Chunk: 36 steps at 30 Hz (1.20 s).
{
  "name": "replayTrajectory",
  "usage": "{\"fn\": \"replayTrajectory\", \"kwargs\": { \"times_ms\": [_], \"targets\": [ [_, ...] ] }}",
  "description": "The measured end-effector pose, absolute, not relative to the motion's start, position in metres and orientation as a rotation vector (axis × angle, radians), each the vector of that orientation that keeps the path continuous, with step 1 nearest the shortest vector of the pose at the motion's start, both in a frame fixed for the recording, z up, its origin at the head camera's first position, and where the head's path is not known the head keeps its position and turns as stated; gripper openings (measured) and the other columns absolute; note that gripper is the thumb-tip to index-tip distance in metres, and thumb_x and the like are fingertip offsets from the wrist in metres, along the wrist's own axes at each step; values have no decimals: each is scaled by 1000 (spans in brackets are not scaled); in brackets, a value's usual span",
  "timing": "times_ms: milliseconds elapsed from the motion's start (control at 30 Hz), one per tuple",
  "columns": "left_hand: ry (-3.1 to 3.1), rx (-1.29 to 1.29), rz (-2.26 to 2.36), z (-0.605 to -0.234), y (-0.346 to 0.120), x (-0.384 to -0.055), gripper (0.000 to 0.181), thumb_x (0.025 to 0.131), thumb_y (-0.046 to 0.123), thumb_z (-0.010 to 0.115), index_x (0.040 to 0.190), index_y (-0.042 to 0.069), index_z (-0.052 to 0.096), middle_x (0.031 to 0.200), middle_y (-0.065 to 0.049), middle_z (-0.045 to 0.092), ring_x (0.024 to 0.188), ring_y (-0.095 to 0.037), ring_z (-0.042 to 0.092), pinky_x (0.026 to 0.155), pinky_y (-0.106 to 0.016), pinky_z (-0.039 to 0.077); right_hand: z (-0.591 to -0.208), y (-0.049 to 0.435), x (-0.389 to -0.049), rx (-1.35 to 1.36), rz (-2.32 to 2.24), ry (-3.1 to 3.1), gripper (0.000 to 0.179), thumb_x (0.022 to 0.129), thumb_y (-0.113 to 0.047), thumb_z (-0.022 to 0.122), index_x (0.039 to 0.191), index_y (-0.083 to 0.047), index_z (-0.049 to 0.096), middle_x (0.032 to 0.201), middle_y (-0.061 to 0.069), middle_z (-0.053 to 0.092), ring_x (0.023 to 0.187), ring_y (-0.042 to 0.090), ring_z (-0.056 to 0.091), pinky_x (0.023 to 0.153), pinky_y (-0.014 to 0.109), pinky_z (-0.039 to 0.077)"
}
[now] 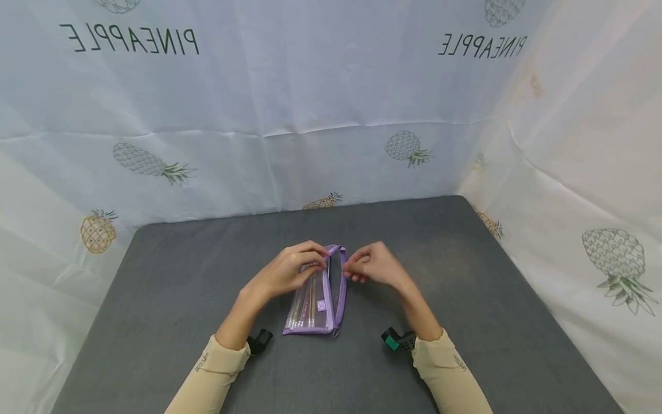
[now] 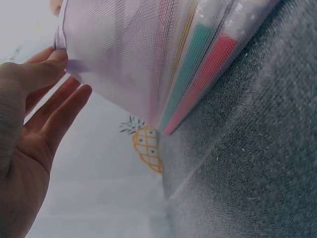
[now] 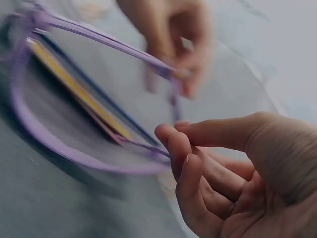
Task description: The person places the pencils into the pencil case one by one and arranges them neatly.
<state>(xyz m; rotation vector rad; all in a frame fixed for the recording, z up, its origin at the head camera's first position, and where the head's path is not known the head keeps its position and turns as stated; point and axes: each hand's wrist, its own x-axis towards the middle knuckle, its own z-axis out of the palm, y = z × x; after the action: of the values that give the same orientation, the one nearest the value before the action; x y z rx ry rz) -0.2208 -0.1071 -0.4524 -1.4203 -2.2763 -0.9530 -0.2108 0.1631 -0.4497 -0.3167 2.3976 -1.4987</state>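
Observation:
A see-through mesh pencil case (image 1: 323,305) with purple trim lies on the dark table, its zipped mouth spread apart. Several pencils (image 2: 190,74) show through its mesh, with white ends and teal and pink shafts among them. At its far left edge, my left hand (image 1: 297,265) pinches the purple trim between thumb and fingers. My right hand (image 1: 374,264) has its thumb and fingertips together at the opposite edge of the mouth. In the right wrist view, a yellow pencil (image 3: 81,89) and a dark blue one appear inside the gaping mouth; the right fingertips cover part of the rim.
The grey table (image 1: 196,276) runs back to a white curtain (image 1: 320,75) printed with pineapples, which also hangs at both sides. Black wrist mounts sit at each forearm, the right mount (image 1: 398,340) bearing a green patch.

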Motion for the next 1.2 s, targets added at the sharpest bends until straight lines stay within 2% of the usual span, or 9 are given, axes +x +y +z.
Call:
{"fn": "replayTrajectory", "kwargs": {
  "times_ms": [100, 233, 300, 433, 633, 767, 967, 1033, 1200],
  "targets": [
    [-2295, -1437, -943, -451, -105, -220, 9, 96, -4, 78, 98, 4, 78, 121, -12, 77, 111, -24, 77, 91, -30, 67, -440, 184, -213, -273, -1546, 2436, 20, 101, -15, 76, 106, 4, 80, 91, 20, 84, 80, 37, 80, 68, 45, 68],
    [-2264, -1443, -942, -446, -109, -219, 11, 96, -5, 77, 100, 5, 76, 123, -12, 76, 111, -24, 77, 90, -30, 67, -430, 208, -215, -259, -1622, 2421, 26, 103, -17, 76, 112, 7, 78, 101, 28, 82, 80, 28, 81, 71, 41, 69],
    [-2211, -1410, -981, -441, -116, -219, 17, 93, -10, 78, 101, 4, 75, 122, -13, 76, 108, -25, 76, 86, -33, 67, -426, 217, -216, -256, -1662, 2425, 28, 103, -18, 75, 115, 7, 78, 101, 26, 83, 78, 20, 80, 71, 36, 69],
    [-2158, -1349, -1020, -438, -127, -221, 24, 88, -17, 79, 100, 3, 74, 120, -17, 75, 103, -28, 76, 79, -40, 67, -416, 235, -213, -207, -1788, 2452, 34, 104, -21, 76, 117, 11, 75, 93, 11, 85, 71, 8, 76, 66, 27, 65],
    [-2266, -1365, -966, -449, -129, -226, 15, 93, -10, 78, 100, 3, 75, 118, -14, 76, 108, -29, 76, 86, -40, 67, -413, 249, -211, -158, -1900, 2420, 44, 102, -24, 79, 120, 16, 71, 91, 7, 86, 69, 7, 75, 66, 23, 65],
    [-2237, -1361, -1025, -454, -128, -228, 17, 93, -11, 77, 100, 3, 75, 116, -12, 77, 107, -28, 76, 85, -38, 67, -413, 249, -212, -170, -1903, 2416, 42, 101, -25, 80, 118, 13, 72, 88, -1, 85, 70, 8, 75, 67, 23, 65],
    [-2195, -1344, -1032, -461, -125, -230, 20, 90, -14, 78, 101, 2, 74, 111, -12, 77, 105, -28, 76, 86, -40, 67, -415, 245, -214, -180, -1875, 2404, 45, 102, -24, 79, 121, 15, 71, 93, 11, 85, 70, 7, 75, 67, 22, 65],
    [-2202, -1342, -1016, -458, -121, -229, 22, 90, -15, 78, 106, 1, 75, 114, -13, 77, 107, -29, 76, 88, -40, 68, -415, 245, -214, -182, -1868, 2399, 44, 102, -23, 79, 121, 15, 71, 95, 14, 85, 70, 7, 75, 67, 22, 65],
    [-2419, -1266, -973, -445, -116, -224, 41, 96, -11, 73, 136, -7, 67, 135, -23, 72, 115, -35, 74, 92, -45, 66, -417, 243, -214, -194, -1843, 2400, 41, 102, -23, 78, 120, 14, 72, 92, 7, 86, 71, 7, 76, 67, 22, 65]
  ]
}}
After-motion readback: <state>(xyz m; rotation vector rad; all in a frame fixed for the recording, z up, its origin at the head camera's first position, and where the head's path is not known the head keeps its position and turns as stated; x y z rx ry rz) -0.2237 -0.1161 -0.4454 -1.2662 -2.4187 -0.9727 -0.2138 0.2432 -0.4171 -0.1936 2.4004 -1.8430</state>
